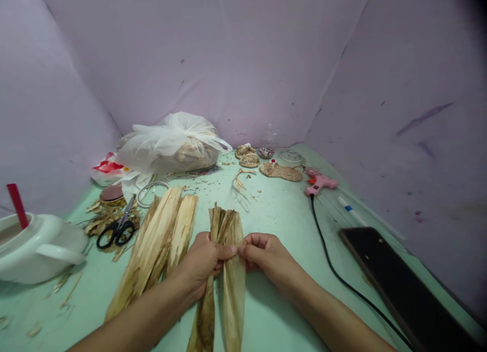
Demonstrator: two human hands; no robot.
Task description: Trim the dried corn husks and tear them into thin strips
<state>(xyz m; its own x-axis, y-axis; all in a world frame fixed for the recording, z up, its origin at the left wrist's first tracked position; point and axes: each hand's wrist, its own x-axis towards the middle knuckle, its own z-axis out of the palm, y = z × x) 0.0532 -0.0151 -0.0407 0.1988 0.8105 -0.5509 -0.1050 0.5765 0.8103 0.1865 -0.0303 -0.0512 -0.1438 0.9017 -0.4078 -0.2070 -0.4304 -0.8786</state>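
Long dried plant strips (234,291), pale tan with brown streaks, stand between my two hands above the green tabletop. My left hand (205,258) is closed around them, its thumb pressed across the front. At their right edge, my right hand (266,253) pinches the paler strip between thumb and fingertips. The upper ends are creased and gathered, while the lower ends hang apart toward me. More dried strips (155,240) lie flat on the table, left of my left hand and partly behind my left forearm.
Black-handled scissors (117,227) rest on plant scraps near a white pot (49,245). Behind are a stuffed plastic bag (175,144) and a woven sole (281,172). To the right, a pink glue gun (319,182) trails its black cord (335,271) beside a dark phone (407,286).
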